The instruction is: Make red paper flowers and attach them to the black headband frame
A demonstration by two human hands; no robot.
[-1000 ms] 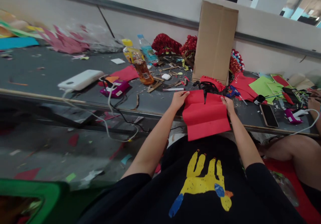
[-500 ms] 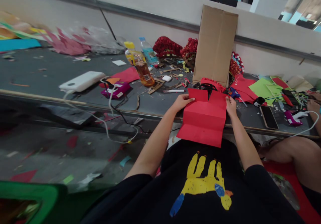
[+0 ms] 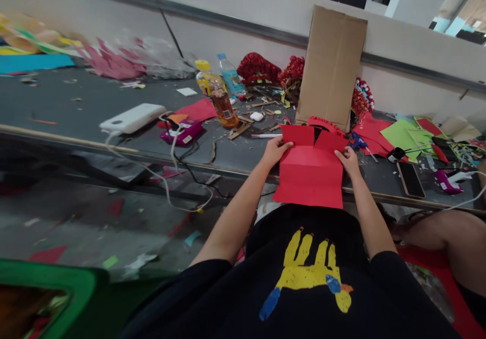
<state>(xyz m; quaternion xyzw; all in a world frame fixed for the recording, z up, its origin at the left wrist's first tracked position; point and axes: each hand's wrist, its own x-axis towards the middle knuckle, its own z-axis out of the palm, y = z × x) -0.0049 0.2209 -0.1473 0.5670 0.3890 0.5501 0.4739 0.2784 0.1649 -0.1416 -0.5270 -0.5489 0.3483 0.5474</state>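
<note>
Fingers point(image 3: 287, 145): left hand point(image 3: 275, 152) and right hand point(image 3: 348, 160) pinching red sheet point(image 3: 311, 177)
Sheet's near edge: beyond worktop's point(image 3: 241, 152) front
Yellow-capped bottle point(image 3: 219, 98): apart from sheet, label unreadable

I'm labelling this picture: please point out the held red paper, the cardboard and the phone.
Red paper point(image 3: 311, 174), head view: middle of the held sheet.
Cardboard point(image 3: 331, 68), head view: middle of its front face.
Phone point(image 3: 411, 179), head view: middle of its dark screen.

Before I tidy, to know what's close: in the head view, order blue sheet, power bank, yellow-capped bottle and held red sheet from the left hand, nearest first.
1. Red sheet, gripped by left hand.
2. Yellow-capped bottle, left and back.
3. Power bank, farther left.
4. Blue sheet, far left, rear.
</note>
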